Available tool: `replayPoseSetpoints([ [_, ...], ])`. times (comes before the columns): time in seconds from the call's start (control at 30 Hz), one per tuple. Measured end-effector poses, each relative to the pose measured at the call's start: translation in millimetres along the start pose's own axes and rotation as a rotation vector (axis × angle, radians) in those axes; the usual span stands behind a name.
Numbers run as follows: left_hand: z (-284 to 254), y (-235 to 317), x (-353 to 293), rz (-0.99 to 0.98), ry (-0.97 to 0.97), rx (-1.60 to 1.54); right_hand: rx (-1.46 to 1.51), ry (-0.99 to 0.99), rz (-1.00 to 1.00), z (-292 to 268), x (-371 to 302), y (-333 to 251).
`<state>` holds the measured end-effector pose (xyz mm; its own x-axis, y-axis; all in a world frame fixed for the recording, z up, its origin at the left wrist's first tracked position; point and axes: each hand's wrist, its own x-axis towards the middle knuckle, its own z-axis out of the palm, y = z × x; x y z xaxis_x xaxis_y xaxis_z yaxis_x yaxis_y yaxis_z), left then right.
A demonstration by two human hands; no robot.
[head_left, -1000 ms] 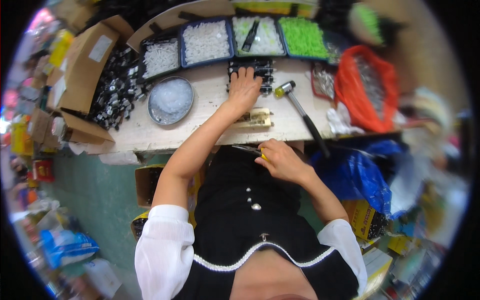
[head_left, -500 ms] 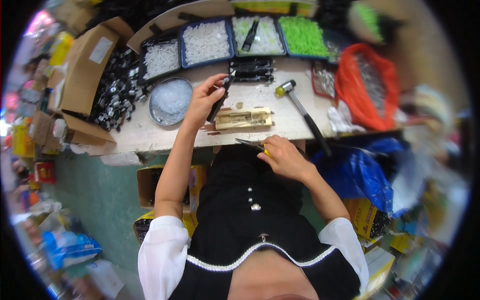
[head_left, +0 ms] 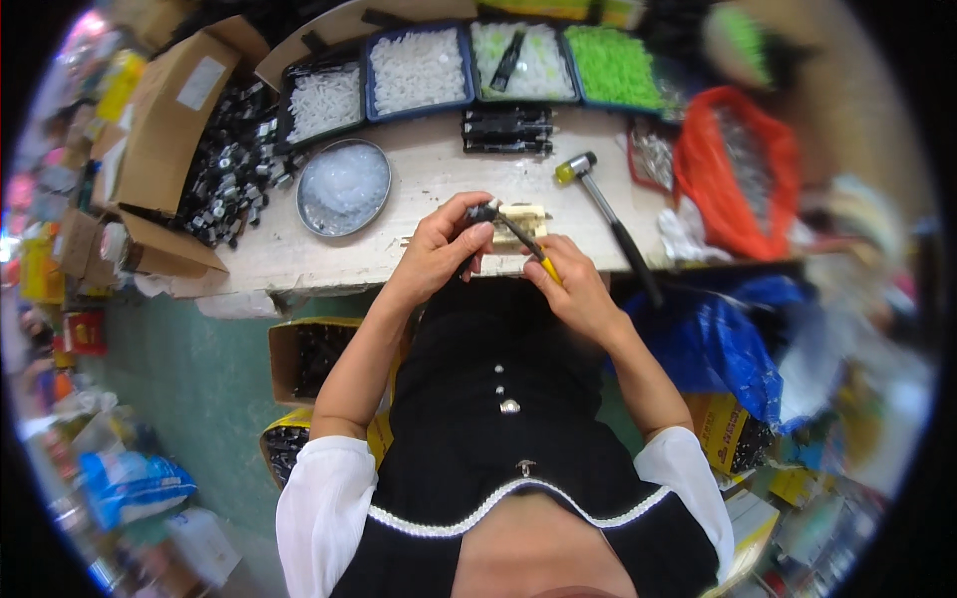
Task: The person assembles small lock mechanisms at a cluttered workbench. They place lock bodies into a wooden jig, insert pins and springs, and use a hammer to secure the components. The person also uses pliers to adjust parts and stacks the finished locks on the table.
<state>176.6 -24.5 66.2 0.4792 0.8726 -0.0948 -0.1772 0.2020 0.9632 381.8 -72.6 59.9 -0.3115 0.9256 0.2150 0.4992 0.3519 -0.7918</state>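
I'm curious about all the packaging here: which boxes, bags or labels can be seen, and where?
Cardboard box: bench's left end, brown, open, white rectangular label on its flap.
Orange bag: bench's right end, open, crumpled.
Blue bag: below the bench at right, crumpled.

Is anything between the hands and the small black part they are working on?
Nothing visible: the left hand already holds the black part, and the right hand brings a yellow-handled tool to it.

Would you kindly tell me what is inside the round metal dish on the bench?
The dish holds a heap of small translucent white pieces. They cover its bottom, so anything under them cannot be seen.
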Motion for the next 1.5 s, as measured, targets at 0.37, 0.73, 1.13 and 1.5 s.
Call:
replayPoseSetpoints([
  [0.37, 10, -2, -7, -0.002, 0.073, 0.201, 0.003, -0.012, 0.02, -2, 1, 0],
  [0.73, 11, 0, -9, 0.007, 0.127, 0.267, -0.034, -0.03, -0.022, -2, -3, 3],
  [1.13, 17, -5, -10, 0.029, 0.182, 0.375, -0.074, -0.055, -0.051, -2, 2, -4],
  [1.5, -7, -1, -11, -0.351, -0.262, -0.415, -0.197, -0.207, -0.187, -23, -4, -10],
])
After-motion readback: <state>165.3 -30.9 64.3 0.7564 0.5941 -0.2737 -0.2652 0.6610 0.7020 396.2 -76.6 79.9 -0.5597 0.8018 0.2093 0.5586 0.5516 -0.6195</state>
